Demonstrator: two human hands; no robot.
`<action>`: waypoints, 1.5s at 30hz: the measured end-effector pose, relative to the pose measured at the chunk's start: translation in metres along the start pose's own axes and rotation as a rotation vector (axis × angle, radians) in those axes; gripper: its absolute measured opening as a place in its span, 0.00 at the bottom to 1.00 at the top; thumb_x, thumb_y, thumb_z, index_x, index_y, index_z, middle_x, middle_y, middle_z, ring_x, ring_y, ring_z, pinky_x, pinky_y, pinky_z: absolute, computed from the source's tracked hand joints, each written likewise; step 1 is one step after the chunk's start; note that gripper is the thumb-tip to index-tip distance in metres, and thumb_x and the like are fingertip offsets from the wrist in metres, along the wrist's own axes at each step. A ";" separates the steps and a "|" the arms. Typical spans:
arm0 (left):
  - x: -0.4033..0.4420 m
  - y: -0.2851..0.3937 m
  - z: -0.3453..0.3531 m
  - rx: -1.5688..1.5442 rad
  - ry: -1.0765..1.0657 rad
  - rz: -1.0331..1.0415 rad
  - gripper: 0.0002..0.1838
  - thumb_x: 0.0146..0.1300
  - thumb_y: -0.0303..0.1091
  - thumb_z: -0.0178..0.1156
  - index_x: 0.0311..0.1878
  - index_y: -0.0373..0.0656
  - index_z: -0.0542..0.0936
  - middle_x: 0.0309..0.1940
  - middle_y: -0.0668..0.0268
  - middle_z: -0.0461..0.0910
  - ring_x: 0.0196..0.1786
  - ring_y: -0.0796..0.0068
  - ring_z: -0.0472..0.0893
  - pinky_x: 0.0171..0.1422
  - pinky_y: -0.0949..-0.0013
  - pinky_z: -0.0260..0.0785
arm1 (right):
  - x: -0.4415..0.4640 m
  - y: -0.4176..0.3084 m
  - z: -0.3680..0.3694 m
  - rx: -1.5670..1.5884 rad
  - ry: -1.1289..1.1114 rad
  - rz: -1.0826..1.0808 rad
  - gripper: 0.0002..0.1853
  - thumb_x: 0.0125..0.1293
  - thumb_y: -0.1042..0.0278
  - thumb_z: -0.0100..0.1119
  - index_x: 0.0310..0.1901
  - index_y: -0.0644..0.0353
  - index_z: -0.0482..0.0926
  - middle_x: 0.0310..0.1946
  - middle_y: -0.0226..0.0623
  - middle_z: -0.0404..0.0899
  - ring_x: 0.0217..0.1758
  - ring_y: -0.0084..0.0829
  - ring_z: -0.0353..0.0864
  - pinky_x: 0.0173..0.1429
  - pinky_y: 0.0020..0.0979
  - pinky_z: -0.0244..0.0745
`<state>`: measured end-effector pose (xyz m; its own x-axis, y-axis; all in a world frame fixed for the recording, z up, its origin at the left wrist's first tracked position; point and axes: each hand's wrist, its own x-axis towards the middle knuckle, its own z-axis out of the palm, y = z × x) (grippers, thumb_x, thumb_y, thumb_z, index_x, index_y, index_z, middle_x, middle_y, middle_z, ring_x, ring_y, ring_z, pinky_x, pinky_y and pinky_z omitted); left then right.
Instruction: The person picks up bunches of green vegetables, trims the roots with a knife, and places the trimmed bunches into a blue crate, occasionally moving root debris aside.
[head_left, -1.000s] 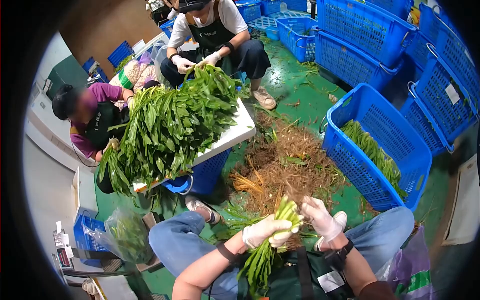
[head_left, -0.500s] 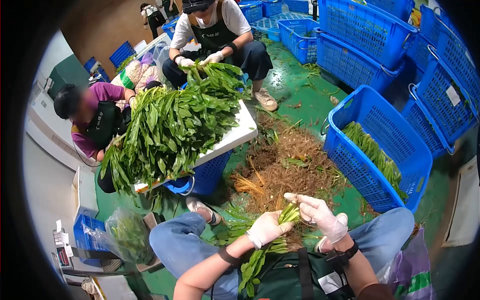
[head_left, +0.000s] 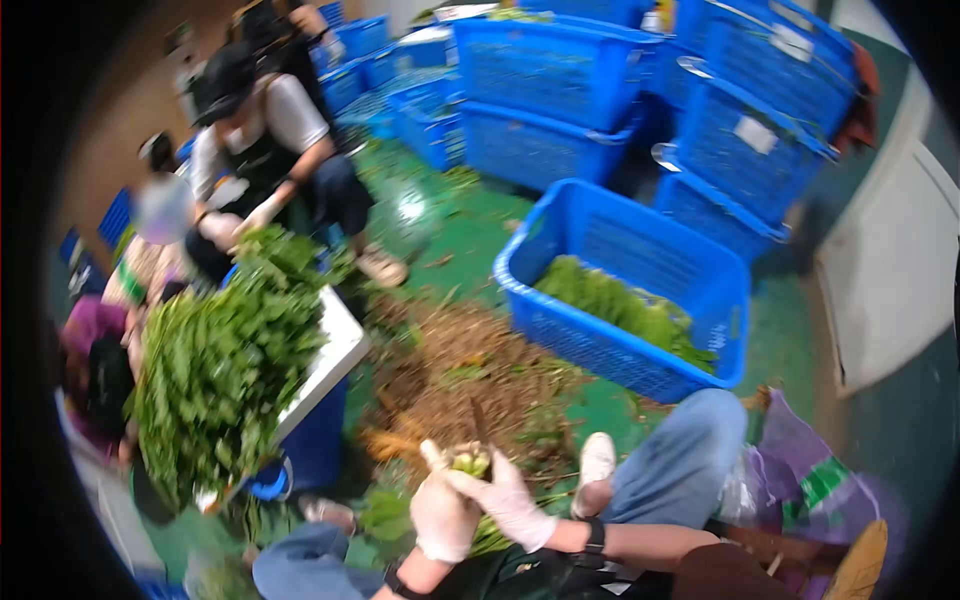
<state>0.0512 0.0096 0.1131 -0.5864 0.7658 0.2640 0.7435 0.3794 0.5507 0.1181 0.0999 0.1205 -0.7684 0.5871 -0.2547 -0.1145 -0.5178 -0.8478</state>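
Observation:
Both hands wear whitish gloves and meet low in front of me, around a bunch of leafy greens (head_left: 469,461) whose pale cut-looking stem ends point up. My left hand (head_left: 445,512) is closed around the stems, thumb raised beside their ends. From the other side my right hand (head_left: 512,503) is closed on the same bunch, fingers against the stems. More green stems show below, between my wrists, and the leaves are mostly hidden. Just beyond the hands lies a heap of brown roots and trimmings (head_left: 470,355).
To the right stands a blue crate (head_left: 620,350) with greens (head_left: 625,310) laid inside. More blue crates (head_left: 545,90) are stacked behind. At left, greens (head_left: 225,375) cover a white board (head_left: 330,350), with co-workers beside it. A purple mesh bag (head_left: 810,450) lies right.
The view has swung right, so the board and co-workers sit further left. My right hand has come in against the bunch, whose stem ends now face up. The frame is blurred.

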 end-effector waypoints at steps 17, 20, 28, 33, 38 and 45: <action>0.003 -0.057 0.052 0.011 -0.220 -0.179 0.33 0.57 0.32 0.66 0.68 0.46 0.71 0.58 0.53 0.78 0.58 0.53 0.78 0.63 0.59 0.69 | 0.202 -0.334 -0.377 -0.416 0.551 -0.249 0.08 0.63 0.62 0.64 0.37 0.54 0.77 0.26 0.27 0.78 0.23 0.21 0.74 0.26 0.21 0.66; -0.011 -0.092 0.062 0.098 -0.350 -0.309 0.32 0.58 0.36 0.65 0.68 0.48 0.71 0.57 0.53 0.79 0.57 0.51 0.78 0.62 0.59 0.70 | 0.248 -0.279 -0.446 -0.450 0.398 0.176 0.07 0.60 0.60 0.64 0.33 0.51 0.78 0.20 0.25 0.73 0.18 0.21 0.66 0.21 0.26 0.57; -0.037 -0.152 0.077 0.318 -0.526 -0.627 0.32 0.52 0.39 0.66 0.63 0.48 0.74 0.37 0.54 0.78 0.40 0.50 0.79 0.43 0.52 0.73 | 0.336 -0.021 -0.599 -0.617 0.529 -0.186 0.14 0.70 0.57 0.52 0.34 0.55 0.82 0.27 0.29 0.76 0.29 0.23 0.71 0.33 0.34 0.70; -0.030 -0.188 0.098 0.381 -0.415 -0.605 0.27 0.54 0.35 0.66 0.59 0.44 0.76 0.49 0.55 0.78 0.53 0.51 0.76 0.57 0.55 0.69 | 0.389 0.002 -0.700 -1.357 0.736 0.137 0.30 0.63 0.59 0.62 0.61 0.73 0.71 0.53 0.48 0.80 0.51 0.40 0.80 0.58 0.34 0.71; -0.037 -0.198 0.134 -0.082 -0.747 -0.301 0.14 0.56 0.31 0.63 0.46 0.42 0.81 0.43 0.57 0.82 0.47 0.55 0.81 0.51 0.57 0.74 | 0.383 -0.043 -0.680 -1.063 0.611 0.113 0.29 0.60 0.55 0.67 0.54 0.72 0.77 0.48 0.43 0.81 0.46 0.32 0.82 0.51 0.32 0.74; -0.101 -0.196 0.200 -0.190 -1.112 -0.316 0.27 0.51 0.44 0.64 0.55 0.43 0.78 0.51 0.53 0.79 0.57 0.53 0.76 0.64 0.58 0.67 | 0.315 -0.147 -0.590 -1.093 0.896 -0.016 0.25 0.61 0.50 0.65 0.55 0.57 0.79 0.39 0.27 0.81 0.30 0.25 0.75 0.35 0.27 0.68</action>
<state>0.0294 -0.0383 -0.1798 -0.0625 0.7192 -0.6919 0.4997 0.6227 0.6021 0.2639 0.7283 -0.1092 -0.0697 0.9929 -0.0965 0.7370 -0.0139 -0.6757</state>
